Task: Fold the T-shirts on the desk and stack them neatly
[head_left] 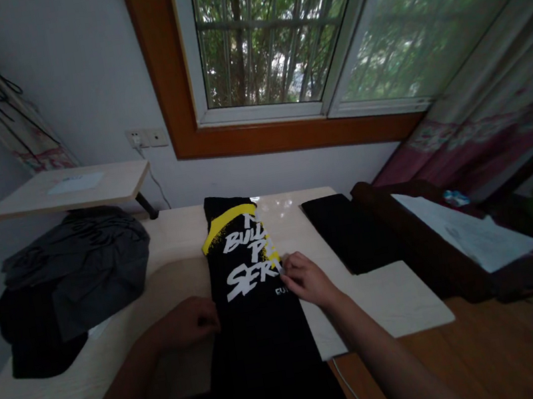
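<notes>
A black T-shirt (247, 283) with white lettering and a yellow band lies on the table, folded into a long narrow strip. Its lower end runs over the front edge toward me. My right hand (309, 278) pinches the strip's right edge beside the lettering. On the opposite side, my left hand (199, 318) has its fingers curled closed at the left edge, in shadow; the fingertips are partly hidden against the dark cloth.
Dark crumpled clothes (79, 263) are heaped on the left, by a raised shelf (67, 190) with paper on it. To the right, a black folded item (352, 230) lies on the pale table (404, 299). Beyond is a dark wooden piece (436, 247) holding papers. A cable (349, 385) hangs below.
</notes>
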`<act>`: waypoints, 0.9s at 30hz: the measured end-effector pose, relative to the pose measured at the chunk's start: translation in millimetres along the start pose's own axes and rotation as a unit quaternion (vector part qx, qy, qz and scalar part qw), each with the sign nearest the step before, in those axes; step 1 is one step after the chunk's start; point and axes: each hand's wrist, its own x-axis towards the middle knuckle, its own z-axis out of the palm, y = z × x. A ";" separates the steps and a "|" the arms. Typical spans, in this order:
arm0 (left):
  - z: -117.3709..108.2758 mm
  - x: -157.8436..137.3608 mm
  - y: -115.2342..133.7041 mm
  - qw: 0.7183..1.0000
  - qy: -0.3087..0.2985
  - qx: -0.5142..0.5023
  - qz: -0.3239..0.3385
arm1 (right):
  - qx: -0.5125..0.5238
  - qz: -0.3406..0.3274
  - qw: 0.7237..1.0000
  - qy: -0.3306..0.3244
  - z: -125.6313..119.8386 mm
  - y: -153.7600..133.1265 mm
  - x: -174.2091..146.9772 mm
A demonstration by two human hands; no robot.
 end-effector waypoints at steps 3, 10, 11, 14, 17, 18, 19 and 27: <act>-8.2 7.5 -19.4 0.997 0.054 0.038 -0.030 | 0.007 -0.002 1.000 -0.002 0.0 -0.9 0.4; -34.6 44.6 -84.0 0.926 0.289 0.221 -0.097 | -0.012 0.000 1.000 -0.012 -0.3 -1.7 2.4; -36.2 49.5 -88.2 0.921 0.296 0.235 -0.093 | -0.013 0.001 1.000 -0.012 -0.2 -1.7 2.5; -37.9 62.2 -94.0 0.907 0.325 0.248 -0.100 | -0.011 0.003 1.000 -0.012 0.1 -1.5 2.7; -37.9 73.2 -93.8 0.893 0.368 0.234 -0.117 | -0.012 0.004 1.000 -0.010 0.8 -0.8 2.8; -37.9 76.7 -92.9 0.890 0.380 0.223 -0.118 | -0.013 0.005 1.000 -0.009 1.0 -0.4 2.9; -37.9 79.9 -91.6 0.889 0.391 0.208 -0.119 | -0.014 0.006 1.000 -0.010 1.2 -0.1 2.9; -36.2 98.5 -78.1 0.887 0.428 -0.044 -0.168 | -0.022 0.010 1.000 -0.014 2.6 1.5 3.7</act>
